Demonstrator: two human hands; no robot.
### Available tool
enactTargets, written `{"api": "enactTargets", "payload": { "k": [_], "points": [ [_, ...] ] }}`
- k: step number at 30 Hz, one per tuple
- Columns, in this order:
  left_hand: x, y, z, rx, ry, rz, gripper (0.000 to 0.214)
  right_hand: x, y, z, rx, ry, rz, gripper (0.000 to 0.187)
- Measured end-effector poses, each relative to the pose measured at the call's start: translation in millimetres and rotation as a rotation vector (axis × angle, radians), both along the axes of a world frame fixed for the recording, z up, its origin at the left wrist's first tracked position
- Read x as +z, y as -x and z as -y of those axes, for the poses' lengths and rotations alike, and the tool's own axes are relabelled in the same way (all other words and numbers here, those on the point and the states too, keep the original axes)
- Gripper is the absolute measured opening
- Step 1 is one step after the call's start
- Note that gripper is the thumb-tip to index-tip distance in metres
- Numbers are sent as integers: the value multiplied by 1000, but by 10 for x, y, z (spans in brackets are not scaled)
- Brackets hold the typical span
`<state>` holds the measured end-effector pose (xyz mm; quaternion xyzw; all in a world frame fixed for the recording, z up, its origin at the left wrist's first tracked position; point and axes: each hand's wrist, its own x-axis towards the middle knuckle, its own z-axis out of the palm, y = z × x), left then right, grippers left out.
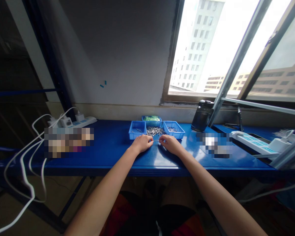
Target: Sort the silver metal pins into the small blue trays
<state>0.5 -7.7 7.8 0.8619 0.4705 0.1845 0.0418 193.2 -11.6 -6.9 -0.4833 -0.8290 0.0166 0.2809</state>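
Note:
My left hand [143, 143] and my right hand [170, 143] rest on the blue table [108, 147], close together, fingers curled in a pinch. Between their fingertips lies a thin small metal piece [156, 140], too small to make out. Just beyond the hands a pile of small metal pins [154, 131] fills the middle blue tray. A blue tray [137, 129] stands to its left and another blue tray [174, 129] to its right, each with a few pins. Behind them a tray holds green parts [151, 118].
A black container [202, 115] stands at the back right by the window. White power strips lie at the left [81, 122] and right [254, 143], with white cables [24, 170] hanging off the table's left edge. A slanted metal frame bar [236, 62] crosses the window.

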Motion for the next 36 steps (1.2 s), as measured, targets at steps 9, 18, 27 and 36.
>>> {"api": "enactTargets", "payload": {
  "k": [9, 18, 27, 36],
  "points": [
    [-7, 10, -8, -3, -6, 5, 25, 10, 8, 5, 14, 9, -12, 15],
    [15, 6, 12, 7, 16, -4, 25, 17, 17, 16, 10, 14, -10, 16],
    [13, 8, 11, 1, 22, -3, 25, 31, 18, 28, 12, 30, 2, 15],
    [-9, 11, -4, -1, 9, -3, 25, 18, 9, 13, 12, 25, -7, 15]
  ]
}}
